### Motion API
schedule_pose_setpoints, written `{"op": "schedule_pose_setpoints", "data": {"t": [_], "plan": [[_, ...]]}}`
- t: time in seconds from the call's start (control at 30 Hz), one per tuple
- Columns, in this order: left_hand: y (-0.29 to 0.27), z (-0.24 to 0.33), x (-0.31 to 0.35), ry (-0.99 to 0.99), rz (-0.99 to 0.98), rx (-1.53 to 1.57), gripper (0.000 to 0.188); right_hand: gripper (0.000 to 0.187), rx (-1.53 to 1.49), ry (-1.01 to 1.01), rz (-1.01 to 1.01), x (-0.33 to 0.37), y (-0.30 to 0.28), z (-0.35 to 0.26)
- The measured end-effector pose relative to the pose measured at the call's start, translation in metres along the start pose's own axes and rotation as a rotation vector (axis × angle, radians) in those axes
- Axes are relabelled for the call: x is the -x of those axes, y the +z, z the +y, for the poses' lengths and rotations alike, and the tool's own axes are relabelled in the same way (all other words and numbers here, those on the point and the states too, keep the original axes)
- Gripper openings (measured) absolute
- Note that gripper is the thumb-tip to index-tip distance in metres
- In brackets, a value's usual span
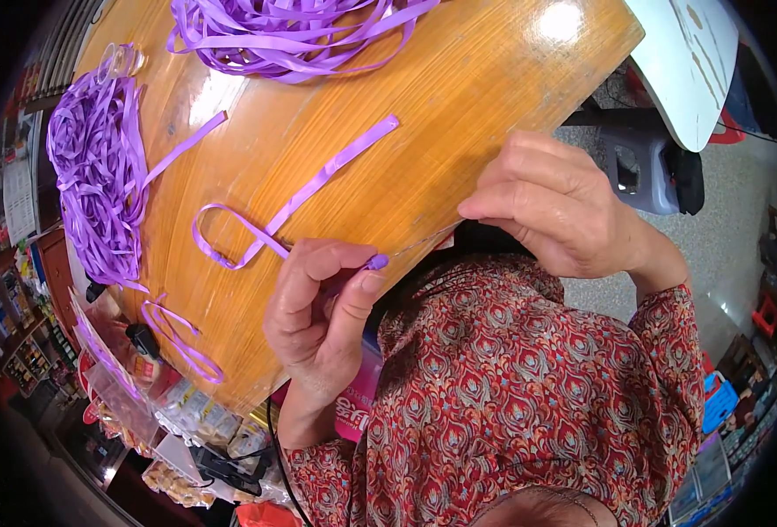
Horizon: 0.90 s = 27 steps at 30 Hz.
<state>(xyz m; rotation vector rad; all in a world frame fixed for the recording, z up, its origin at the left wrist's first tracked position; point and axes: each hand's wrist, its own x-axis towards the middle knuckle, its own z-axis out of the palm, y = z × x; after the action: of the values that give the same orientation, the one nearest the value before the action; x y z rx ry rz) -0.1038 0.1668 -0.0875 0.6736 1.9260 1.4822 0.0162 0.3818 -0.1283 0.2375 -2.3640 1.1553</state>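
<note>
We wear a dark-red blouse (529, 386) with pale, ornate teardrop motifs; its matching sleeves (674, 342) leave our hands (323, 307) and forearms (656, 259) bare.

Head fisheye, looking down, near hands (560, 209)

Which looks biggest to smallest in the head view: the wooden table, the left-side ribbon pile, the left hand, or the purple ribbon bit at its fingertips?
1. Wooden table
2. Left-side ribbon pile
3. Left hand; nearness to the camera may enlarge it
4. Purple ribbon bit
</note>
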Motion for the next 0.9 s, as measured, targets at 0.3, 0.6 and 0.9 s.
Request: {"op": "schedule_pose_setpoints", "data": {"t": [0.3, 0.6, 0.9], "plan": [[0.005, 0.003, 0.001, -0.051, 0.065, 0.083, 0.024, 0.025, -0.044, 0.01, -0.076, -0.007, -0.005, -0.003], [-0.004, 0.002, -0.003, 0.281, -0.008, -0.347, 0.025, 0.028, -0.062, 0.015, -0.087, -0.01, -0.004, -0.003], [-0.006, -0.005, -0.006, 0.199, -0.023, -0.276, 0.019, 0.032, 0.045, 0.037, -0.249, -0.012, -0.001, -0.006]]}}
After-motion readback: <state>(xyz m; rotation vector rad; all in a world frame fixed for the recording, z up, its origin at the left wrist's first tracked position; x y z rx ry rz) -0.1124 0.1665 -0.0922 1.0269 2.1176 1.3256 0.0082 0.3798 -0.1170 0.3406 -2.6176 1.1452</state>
